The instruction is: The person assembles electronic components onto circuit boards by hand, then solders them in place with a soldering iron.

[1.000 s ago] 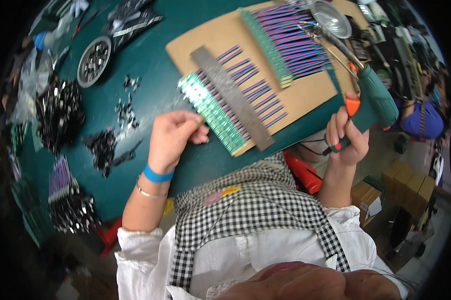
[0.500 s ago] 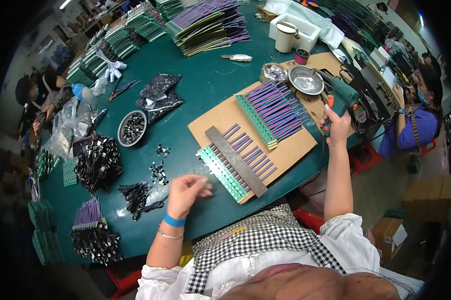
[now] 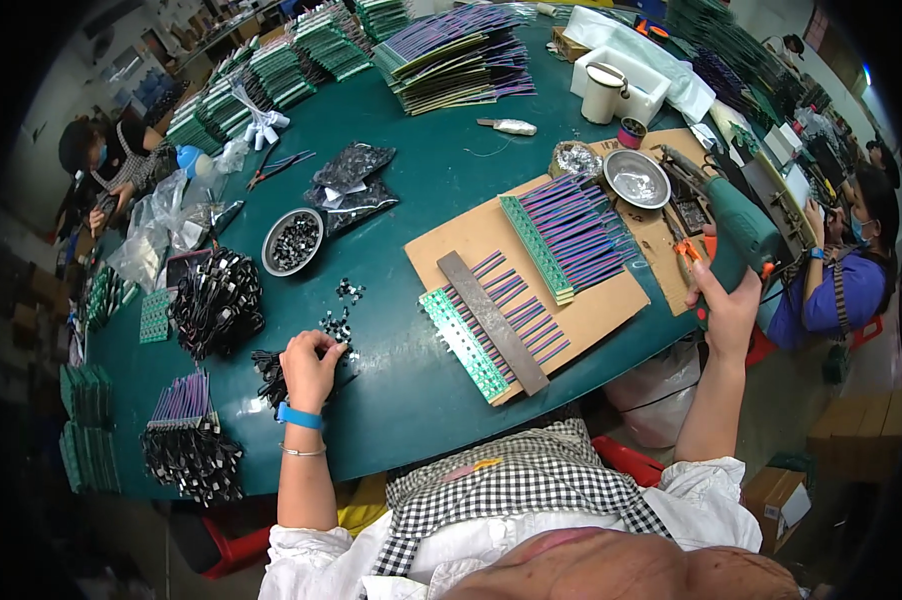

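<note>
My left hand (image 3: 309, 368) is closed, fingertips pinched at a loose cluster of small black-and-white parts (image 3: 335, 325); what lies between them is too small to make out. Partly under that hand is a bunch of black cables (image 3: 267, 372). At the right, my right hand (image 3: 728, 308) grips a green pistol-grip tool (image 3: 747, 225). Between my hands, a green-and-white circuit board strip (image 3: 461, 335) lies on a cardboard sheet (image 3: 601, 312), with a flat metal bar (image 3: 493, 325) across its purple and dark wires. A second wired board strip (image 3: 537, 250) lies beyond it.
A bowl of small parts (image 3: 293, 242), black bags (image 3: 351, 188) and a cable pile (image 3: 216, 305) occupy the left. A metal dish (image 3: 636, 179) and orange-handled pliers (image 3: 683, 250) are near the tool. Stacked boards (image 3: 456, 60) stand at the back. Co-workers sit at both sides.
My left hand has moved left, from near the board strip to the small parts, and pinches there. My right hand has moved right and lower with the green tool. The view has shifted slightly.
</note>
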A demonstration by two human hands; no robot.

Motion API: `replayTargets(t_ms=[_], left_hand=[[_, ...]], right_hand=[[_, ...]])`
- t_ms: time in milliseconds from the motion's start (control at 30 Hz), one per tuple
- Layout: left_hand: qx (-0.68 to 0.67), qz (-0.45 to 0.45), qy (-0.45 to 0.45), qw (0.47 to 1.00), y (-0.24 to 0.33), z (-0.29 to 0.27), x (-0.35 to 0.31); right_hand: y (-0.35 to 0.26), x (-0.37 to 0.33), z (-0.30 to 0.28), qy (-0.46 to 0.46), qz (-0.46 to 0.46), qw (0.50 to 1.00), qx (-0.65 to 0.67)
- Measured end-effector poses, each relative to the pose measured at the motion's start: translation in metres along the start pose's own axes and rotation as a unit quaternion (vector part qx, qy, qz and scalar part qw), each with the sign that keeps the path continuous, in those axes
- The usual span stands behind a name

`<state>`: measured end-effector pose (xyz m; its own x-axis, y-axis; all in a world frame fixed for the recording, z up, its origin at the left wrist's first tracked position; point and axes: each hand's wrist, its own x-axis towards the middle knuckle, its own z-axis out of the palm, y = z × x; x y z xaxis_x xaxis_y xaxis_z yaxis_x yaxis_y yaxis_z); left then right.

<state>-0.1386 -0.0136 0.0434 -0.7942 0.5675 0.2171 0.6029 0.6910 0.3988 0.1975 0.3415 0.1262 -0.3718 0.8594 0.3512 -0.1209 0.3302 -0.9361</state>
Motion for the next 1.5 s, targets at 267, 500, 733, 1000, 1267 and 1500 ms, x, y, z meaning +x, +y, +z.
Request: replayTargets(t_ms=[267, 500, 733, 1000, 1267, 1500], left_hand=[[0.001, 0.035, 0.040, 0.999, 0.005, 0.006, -0.002], [-0.168, -0.036, 0.069, 0.983, 0.025, 0.005, 0.001], [-0.302, 0.021, -0.002, 0.953, 0.067, 0.000, -0.005], [-0.581, -0.023, -0.116, 0.806, 0.118, 0.003, -0.026], [-0.522, 0.164, -0.073, 0.834, 0.155, 0.017, -0.052], [-0.483, 0.241, -0.058, 0.840, 0.158, 0.019, -0.056]], right_hand=[[-0.006, -0.039, 0.022, -0.072, 0.031, 0.991, 0.106], [0.011, -0.079, 0.054, -0.111, 0.126, 0.966, 0.195], [0.017, -0.097, 0.078, -0.187, 0.188, 0.934, 0.237], [0.018, -0.110, 0.097, -0.238, 0.216, 0.911, 0.259], [0.008, -0.122, 0.120, -0.272, 0.214, 0.895, 0.281], [0.008, -0.122, 0.120, -0.276, 0.214, 0.897, 0.271]])
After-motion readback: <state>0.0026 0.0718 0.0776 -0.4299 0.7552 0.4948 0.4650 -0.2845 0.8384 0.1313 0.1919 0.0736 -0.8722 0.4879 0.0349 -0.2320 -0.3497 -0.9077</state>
